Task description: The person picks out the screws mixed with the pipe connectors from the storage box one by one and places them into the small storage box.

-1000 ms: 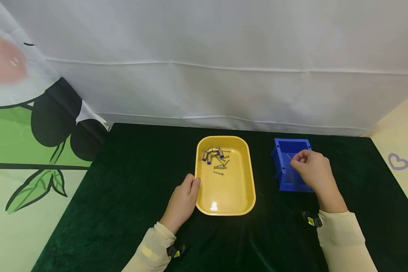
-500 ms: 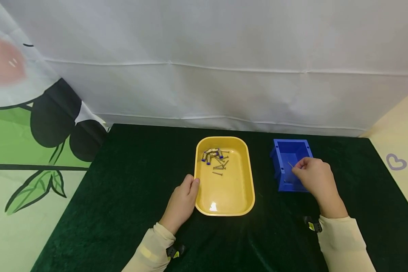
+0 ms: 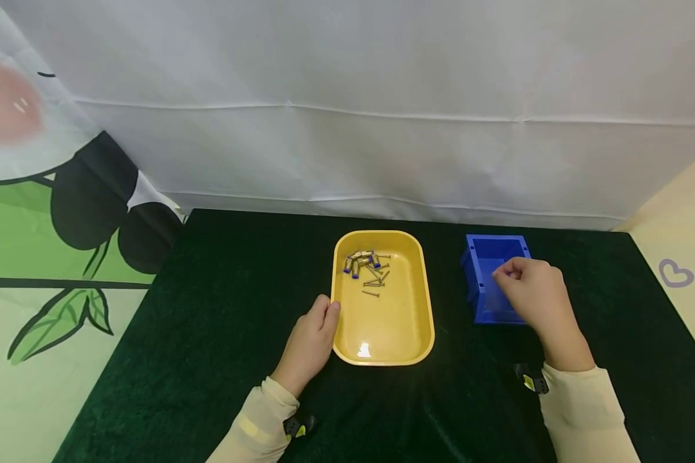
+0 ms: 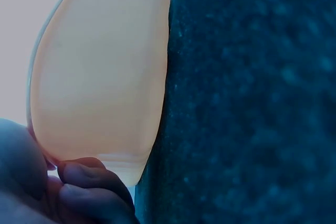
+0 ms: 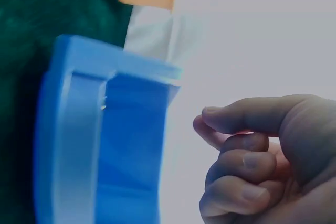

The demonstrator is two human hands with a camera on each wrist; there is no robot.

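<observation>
My left hand (image 3: 309, 344) grips the left rim of a yellow tray (image 3: 385, 328), thumb over the edge. In the left wrist view the fingers (image 4: 86, 187) curl under the tray's pale outer wall (image 4: 100, 72). Several brass fittings with blue ends (image 3: 356, 264) and several thin screws (image 3: 375, 283) lie in the tray's far-left part. My right hand (image 3: 529, 289) is over a blue bin (image 3: 479, 299), thumb and forefinger tips together and other fingers curled. Nothing shows between these tips in the right wrist view. A small shiny thing (image 5: 103, 103) shows inside the bin.
Dark green cloth (image 3: 226, 308) covers the table, with bare cloth between tray and bin. A white curtain (image 3: 347, 161) hangs behind the far edge. A printed cartoon sheet (image 3: 92, 225) stands on the left.
The thin screw that stuck out from my right fingertips is no longer seen there. That hand shifted only slightly over the bin. My left hand keeps its grip on the tray.
</observation>
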